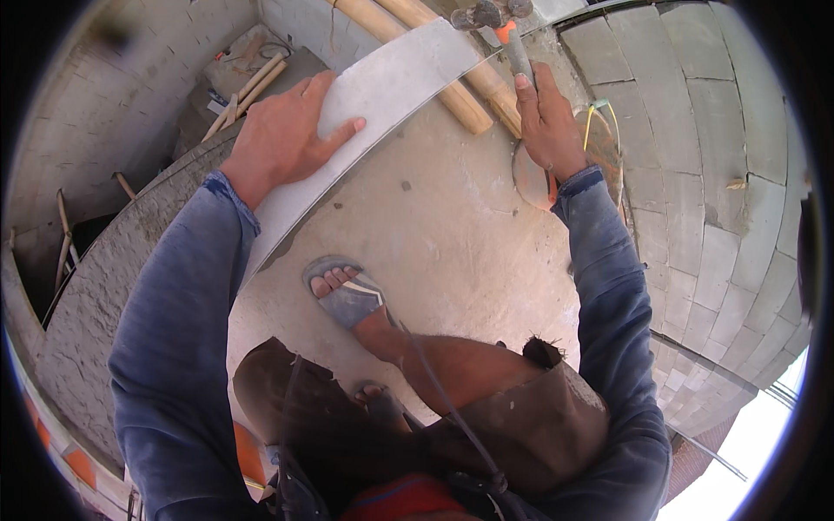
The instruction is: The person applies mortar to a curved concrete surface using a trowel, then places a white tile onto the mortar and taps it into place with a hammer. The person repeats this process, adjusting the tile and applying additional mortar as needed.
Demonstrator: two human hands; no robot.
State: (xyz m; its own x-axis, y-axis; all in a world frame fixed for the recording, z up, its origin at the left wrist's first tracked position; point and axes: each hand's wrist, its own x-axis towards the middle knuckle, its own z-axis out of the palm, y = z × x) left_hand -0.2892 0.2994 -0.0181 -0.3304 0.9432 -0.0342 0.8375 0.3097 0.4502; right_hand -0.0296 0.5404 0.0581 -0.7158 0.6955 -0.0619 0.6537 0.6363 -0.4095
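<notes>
White panel (404, 74) was under the left hand (282, 139), fingers wide, seemingly for steadiness; the right hand (552, 130) gripped a hammer (518, 54).

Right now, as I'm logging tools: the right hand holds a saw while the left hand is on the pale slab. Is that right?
Not quite: the head view shows the right hand holding a hammer. The left hand is on the pale slab, as you said.

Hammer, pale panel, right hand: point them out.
Hammer (519, 54): head view, on its handle.
Pale panel (395, 85): head view, on its broad face.
Right hand (551, 127): head view, on its middle.
</notes>
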